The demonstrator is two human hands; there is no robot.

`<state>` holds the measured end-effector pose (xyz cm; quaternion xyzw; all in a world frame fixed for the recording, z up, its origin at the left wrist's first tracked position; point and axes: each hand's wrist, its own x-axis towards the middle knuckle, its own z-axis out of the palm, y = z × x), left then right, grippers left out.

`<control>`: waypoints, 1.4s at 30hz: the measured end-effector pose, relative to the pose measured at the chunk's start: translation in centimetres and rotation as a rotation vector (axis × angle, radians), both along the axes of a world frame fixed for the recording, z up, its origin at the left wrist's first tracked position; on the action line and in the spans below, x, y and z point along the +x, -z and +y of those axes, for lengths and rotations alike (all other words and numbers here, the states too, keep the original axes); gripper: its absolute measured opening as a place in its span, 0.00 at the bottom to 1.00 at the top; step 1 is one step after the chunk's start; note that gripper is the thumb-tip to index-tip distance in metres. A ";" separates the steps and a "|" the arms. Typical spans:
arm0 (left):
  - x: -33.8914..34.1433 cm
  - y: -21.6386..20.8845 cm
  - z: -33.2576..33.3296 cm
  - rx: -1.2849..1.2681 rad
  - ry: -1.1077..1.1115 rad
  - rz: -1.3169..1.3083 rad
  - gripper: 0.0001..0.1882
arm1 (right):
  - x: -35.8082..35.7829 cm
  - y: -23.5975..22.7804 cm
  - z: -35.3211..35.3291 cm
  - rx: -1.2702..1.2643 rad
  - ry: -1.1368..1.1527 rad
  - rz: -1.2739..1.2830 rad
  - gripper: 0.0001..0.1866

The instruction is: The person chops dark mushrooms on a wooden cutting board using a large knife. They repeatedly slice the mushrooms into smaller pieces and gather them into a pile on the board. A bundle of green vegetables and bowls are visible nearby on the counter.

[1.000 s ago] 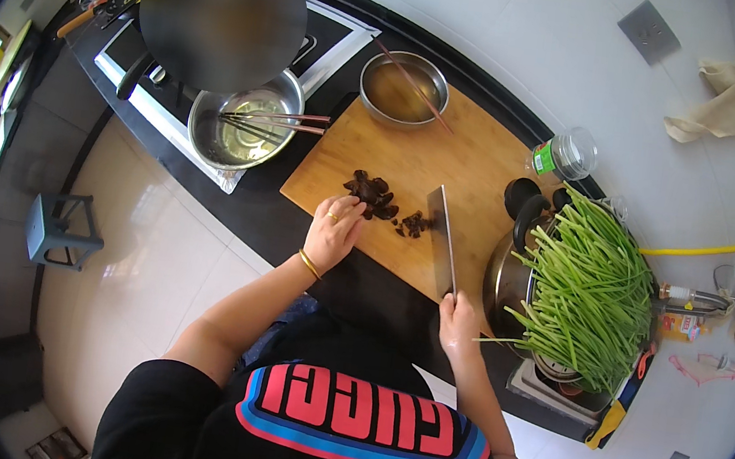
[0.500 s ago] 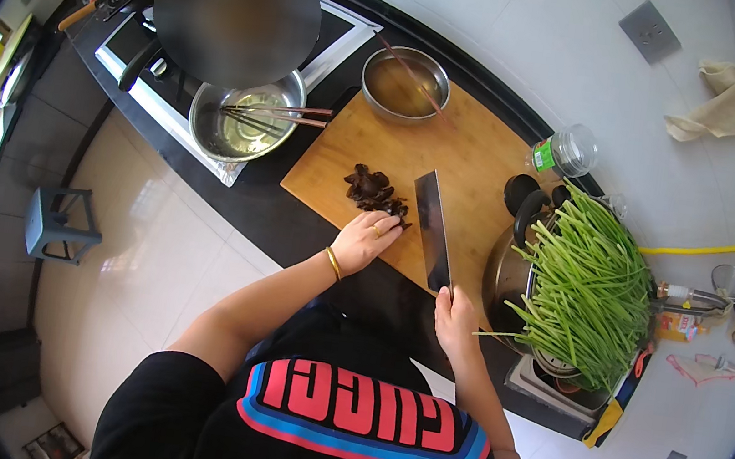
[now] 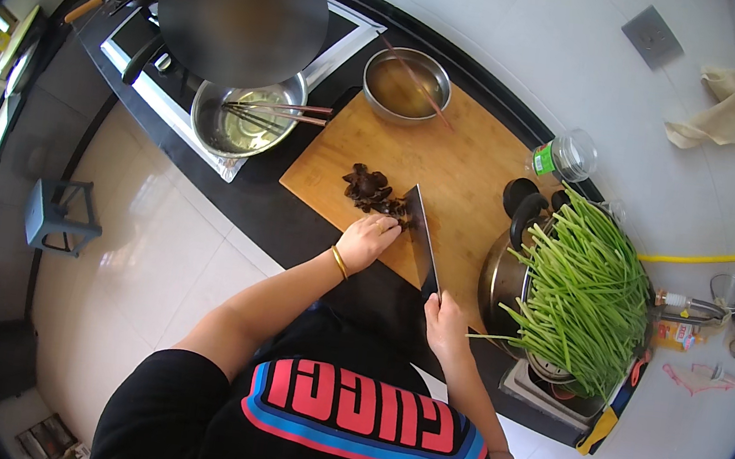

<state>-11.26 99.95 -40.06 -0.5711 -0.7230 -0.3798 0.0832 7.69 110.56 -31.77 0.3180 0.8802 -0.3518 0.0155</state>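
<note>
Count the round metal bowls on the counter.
2. One metal bowl with chopsticks sits by the stove, left of the cutting board. The other bowl, holding brownish liquid, rests at the board's far corner. Others may be hidden.

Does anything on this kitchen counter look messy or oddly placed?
Mostly tidy. One oddity: the long green stalks are heaped on a metal pot, spilling over its rim. A crumpled cloth lies loose on the white surface.

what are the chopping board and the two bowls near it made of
Chopping board: looks like wood or bamboo, matte tan with faint grain. Bowl with chopsticks and smaller bowl: probably stainless steel, grey and shiny with reflections on the rims.
</note>
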 end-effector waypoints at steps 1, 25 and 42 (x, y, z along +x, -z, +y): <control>0.2 0.0 -0.2 -0.007 0.001 -0.008 0.14 | -0.1 0.1 0.1 0.001 0.000 0.004 0.14; 1.4 -1.4 -3.2 -0.014 -0.204 0.066 0.17 | -0.4 -0.3 2.1 0.057 -0.143 0.017 0.16; -6.4 -2.3 0.6 -0.114 -0.115 0.041 0.15 | 1.3 -2.9 -1.5 -0.026 -0.032 -0.066 0.12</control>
